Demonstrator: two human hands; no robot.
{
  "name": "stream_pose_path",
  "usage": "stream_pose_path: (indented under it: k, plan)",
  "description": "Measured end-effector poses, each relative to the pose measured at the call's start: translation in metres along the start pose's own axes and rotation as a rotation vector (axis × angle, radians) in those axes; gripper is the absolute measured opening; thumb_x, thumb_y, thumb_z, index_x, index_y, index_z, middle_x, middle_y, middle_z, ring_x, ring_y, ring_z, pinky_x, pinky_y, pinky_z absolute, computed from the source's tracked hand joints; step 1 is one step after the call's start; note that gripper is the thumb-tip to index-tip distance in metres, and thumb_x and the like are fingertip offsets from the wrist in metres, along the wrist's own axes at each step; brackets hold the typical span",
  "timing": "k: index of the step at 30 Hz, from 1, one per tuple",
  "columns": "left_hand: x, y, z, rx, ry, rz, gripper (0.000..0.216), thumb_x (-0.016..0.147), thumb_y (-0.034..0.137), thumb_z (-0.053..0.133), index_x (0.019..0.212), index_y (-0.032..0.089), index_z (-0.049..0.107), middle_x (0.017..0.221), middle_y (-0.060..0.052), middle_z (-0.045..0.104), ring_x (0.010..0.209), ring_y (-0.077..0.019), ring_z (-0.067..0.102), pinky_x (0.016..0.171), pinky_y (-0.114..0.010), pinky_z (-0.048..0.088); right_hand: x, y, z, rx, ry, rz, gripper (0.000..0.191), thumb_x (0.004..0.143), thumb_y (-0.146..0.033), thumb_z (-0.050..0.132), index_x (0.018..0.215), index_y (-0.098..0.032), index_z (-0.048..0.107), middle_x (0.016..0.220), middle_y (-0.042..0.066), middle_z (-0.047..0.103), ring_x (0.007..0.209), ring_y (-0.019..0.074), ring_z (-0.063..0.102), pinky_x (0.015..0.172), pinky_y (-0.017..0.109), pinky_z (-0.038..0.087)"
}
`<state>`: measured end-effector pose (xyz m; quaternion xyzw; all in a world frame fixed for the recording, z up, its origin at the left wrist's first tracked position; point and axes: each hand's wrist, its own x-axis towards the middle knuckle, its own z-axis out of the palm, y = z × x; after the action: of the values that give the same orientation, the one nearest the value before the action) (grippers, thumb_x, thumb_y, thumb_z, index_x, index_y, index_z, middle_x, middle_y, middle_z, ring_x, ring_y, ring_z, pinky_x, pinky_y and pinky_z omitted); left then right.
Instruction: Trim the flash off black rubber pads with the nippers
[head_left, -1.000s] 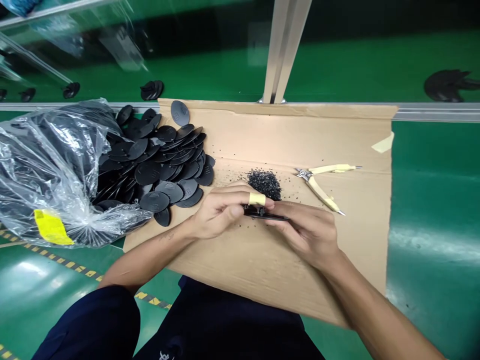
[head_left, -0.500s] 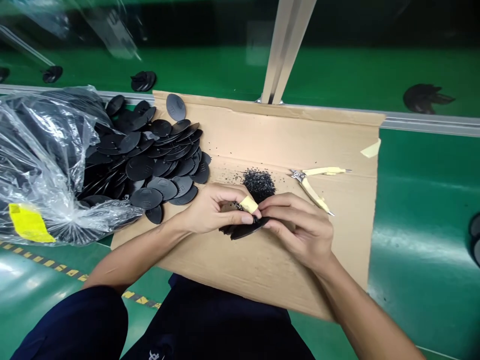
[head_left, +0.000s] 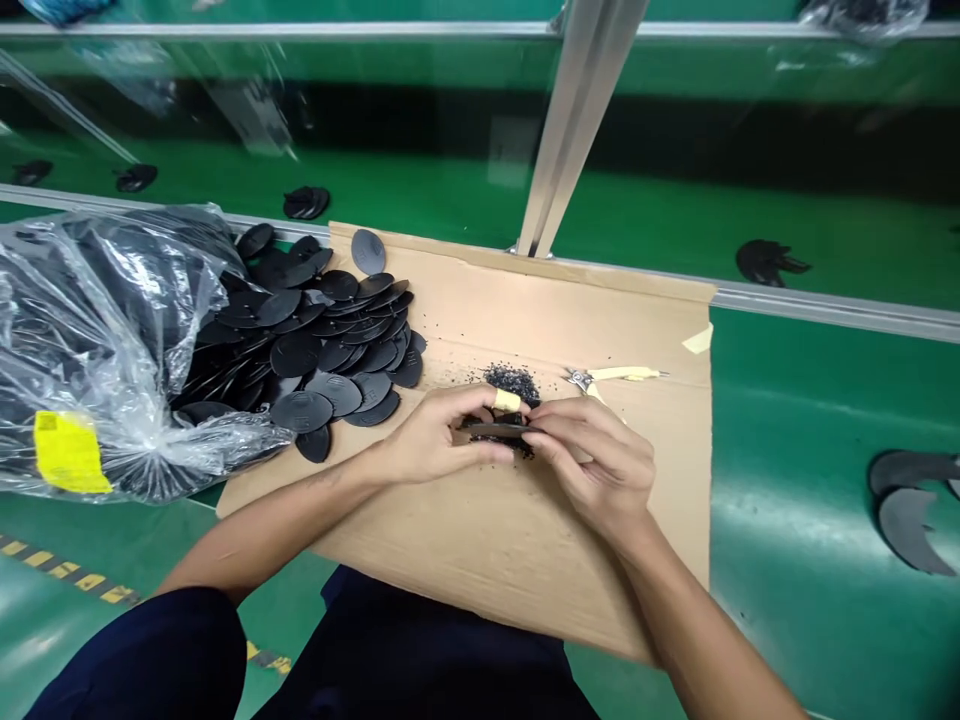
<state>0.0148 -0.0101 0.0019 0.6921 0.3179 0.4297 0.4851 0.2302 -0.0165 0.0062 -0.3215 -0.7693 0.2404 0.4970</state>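
A black oval plastic disc (head_left: 491,430) is between my two hands, turned almost edge-on to the view. My right hand (head_left: 600,455) pinches its right end between thumb and fingers. Around the left end, my left hand (head_left: 439,435) is curled, its thumb below the disc and its taped index finger above; the exact contact is partly hidden. Yellow tape (head_left: 507,400) wraps that index finger. Just beyond my fingers lies a heap of small black plastic bits (head_left: 511,378). Side cutters (head_left: 619,375) with pale yellow handles rest to the right, partly behind my right hand.
Several loose black discs (head_left: 337,340) are piled at the left beside a clear plastic bag (head_left: 97,330) with a yellow label (head_left: 71,452). Cardboard (head_left: 465,540) lies beneath my hands. A metal post (head_left: 577,130) rises behind it. Dark curved pieces (head_left: 911,510) lie on the green floor.
The disc has turned from tilted to nearly edge-on. My left thumb has moved away from the index finger. The camera view has shifted, so the background sits lower.
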Motion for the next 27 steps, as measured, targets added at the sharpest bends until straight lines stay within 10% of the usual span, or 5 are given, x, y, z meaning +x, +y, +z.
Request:
stream_pose_path:
  k: [8, 15, 27]
  plan:
    - [0.008, -0.008, -0.015, 0.183, 0.329, 0.15, 0.023, 0.089, 0.03, 0.078, 0.108, 0.018, 0.077, 0.1, -0.007, 0.08, 0.092, -0.0134, 0.075, 0.084, -0.025, 0.06, 0.001, 0.055, -0.067, -0.683, -0.305, 0.074, 0.076, 0.101, -0.079, 0.043, 0.135, -0.013, 0.063, 0.13, 0.026, 0.057, 0.122, 0.05, 0.053, 0.089, 0.07, 0.052]
    - [0.005, -0.01, -0.012, 0.154, 0.364, 0.079, 0.021, 0.084, 0.032, 0.082, 0.1, 0.018, 0.078, 0.091, -0.004, 0.081, 0.08, -0.0119, 0.075, 0.074, -0.02, 0.06, 0.0, 0.042, -0.06, -0.644, -0.312, 0.272, 0.05, 0.109, -0.057, 0.04, 0.126, -0.017, 0.064, 0.116, 0.017, 0.058, 0.097, 0.0347, 0.063, 0.078, 0.047, 0.056]
    - [0.002, -0.007, -0.01, 0.162, 0.207, 0.135, 0.02, 0.087, 0.03, 0.079, 0.104, 0.018, 0.079, 0.091, -0.006, 0.079, 0.083, -0.0141, 0.074, 0.078, -0.024, 0.059, 0.002, 0.004, -0.018, -0.041, -0.207, 0.11, 0.027, 0.107, -0.028, 0.06, 0.131, -0.017, 0.06, 0.108, 0.012, 0.066, 0.095, 0.0263, 0.065, 0.082, 0.041, 0.055]
